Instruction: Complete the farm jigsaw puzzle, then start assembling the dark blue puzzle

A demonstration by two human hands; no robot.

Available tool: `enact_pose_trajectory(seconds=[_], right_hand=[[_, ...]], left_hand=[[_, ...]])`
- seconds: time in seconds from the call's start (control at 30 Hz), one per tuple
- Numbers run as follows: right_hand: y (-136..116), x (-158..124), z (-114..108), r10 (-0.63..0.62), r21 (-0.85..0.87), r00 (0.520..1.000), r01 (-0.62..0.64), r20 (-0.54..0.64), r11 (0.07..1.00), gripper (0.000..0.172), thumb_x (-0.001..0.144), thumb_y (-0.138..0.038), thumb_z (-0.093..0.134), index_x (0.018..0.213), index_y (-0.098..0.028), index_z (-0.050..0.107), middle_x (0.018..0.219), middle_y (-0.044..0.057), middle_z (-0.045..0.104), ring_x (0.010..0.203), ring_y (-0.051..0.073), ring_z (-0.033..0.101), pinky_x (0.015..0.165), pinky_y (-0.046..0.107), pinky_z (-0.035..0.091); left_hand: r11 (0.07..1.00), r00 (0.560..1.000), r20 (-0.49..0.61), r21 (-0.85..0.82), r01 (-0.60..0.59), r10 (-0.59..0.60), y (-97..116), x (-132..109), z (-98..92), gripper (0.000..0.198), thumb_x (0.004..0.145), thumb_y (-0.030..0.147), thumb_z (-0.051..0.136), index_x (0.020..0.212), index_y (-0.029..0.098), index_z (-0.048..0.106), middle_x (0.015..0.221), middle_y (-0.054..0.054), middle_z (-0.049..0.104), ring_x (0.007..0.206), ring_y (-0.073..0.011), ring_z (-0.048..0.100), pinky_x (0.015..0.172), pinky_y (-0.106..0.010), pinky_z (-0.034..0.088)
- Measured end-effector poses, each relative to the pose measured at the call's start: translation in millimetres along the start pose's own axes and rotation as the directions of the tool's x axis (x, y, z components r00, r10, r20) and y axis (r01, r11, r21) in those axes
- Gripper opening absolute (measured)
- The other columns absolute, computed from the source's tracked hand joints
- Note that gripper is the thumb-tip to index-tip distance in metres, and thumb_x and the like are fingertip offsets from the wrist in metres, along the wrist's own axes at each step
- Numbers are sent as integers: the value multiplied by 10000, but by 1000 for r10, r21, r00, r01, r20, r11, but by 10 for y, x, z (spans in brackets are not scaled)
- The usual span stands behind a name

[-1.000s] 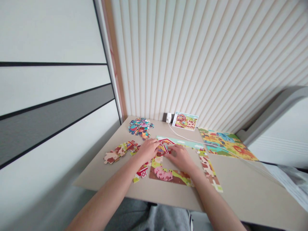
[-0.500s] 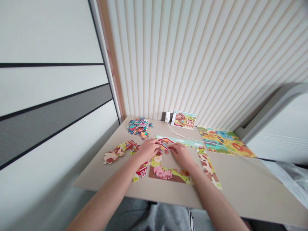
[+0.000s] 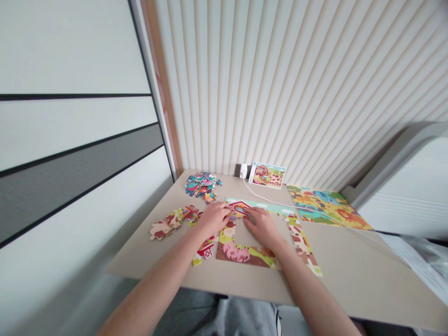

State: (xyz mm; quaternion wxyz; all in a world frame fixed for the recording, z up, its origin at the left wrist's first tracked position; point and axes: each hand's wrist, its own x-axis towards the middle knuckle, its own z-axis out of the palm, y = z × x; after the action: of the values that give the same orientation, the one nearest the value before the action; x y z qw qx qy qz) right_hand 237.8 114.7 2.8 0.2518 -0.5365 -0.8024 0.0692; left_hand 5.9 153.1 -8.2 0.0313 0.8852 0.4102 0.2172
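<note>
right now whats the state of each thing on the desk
left hand, fingers at the red barn piece
right hand, fingertips at same piece
farm jigsaw puzzle, partly assembled, middle open
loose jigsaw pieces, heaped in a pile
picture card, propped up
white cable, lying across the desk

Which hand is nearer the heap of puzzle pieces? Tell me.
Left. The left hand sits in front of the heap of puzzle pieces; the right hand sits farther right.

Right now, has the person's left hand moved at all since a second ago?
Yes, slightly: the left hand has edged rightward, closer to the red barn puzzle piece, judged against the pink pig section of the puzzle lying flat on the table.
</note>
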Motion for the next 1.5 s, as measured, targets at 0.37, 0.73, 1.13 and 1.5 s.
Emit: enact_pose_trajectory(seconds=[0.37,0.73,1.13,1.5], right_hand=[[-48,57,-40,-63,56,998,62,18,996,477,931,-146,523,1384,-287,576,1357,23,653,1242,189,577,1090,310,396],[84,11,-3,81,10,997,-81,11,997,207,961,-241,572,1091,-232,732,1044,63,735,980,195,656,893,278,458],[14,-4,-48,33,22,998,-34,44,999,218,983,-221,541,987,-244,758,1035,57,745,980,189,662,920,273,457],[-9,-17,-71,5,-45,998,-3,61,999,248,995,-197,525,1064,-230,761,1098,59,743,1018,186,659,951,277,455]], left_hand=[[999,1000,25,35,-16,16,66,-14,-45,193,964,232,576,1026,228,759,1016,-79,667,1024,-238,608,957,-384,456],[998,1000,20,66,-9,7,130,-31,-81,228,981,224,544,1083,231,747,1069,-92,660,1058,-253,591,979,-411,442],[998,998,67,65,15,-20,101,-11,-46,342,915,111,540,1147,260,741,1162,-86,665,1114,-257,578,1015,-405,447],[998,994,106,56,29,-35,62,11,-11,427,855,69,563,1193,268,731,1189,-88,665,1163,-260,563,1061,-409,423]])
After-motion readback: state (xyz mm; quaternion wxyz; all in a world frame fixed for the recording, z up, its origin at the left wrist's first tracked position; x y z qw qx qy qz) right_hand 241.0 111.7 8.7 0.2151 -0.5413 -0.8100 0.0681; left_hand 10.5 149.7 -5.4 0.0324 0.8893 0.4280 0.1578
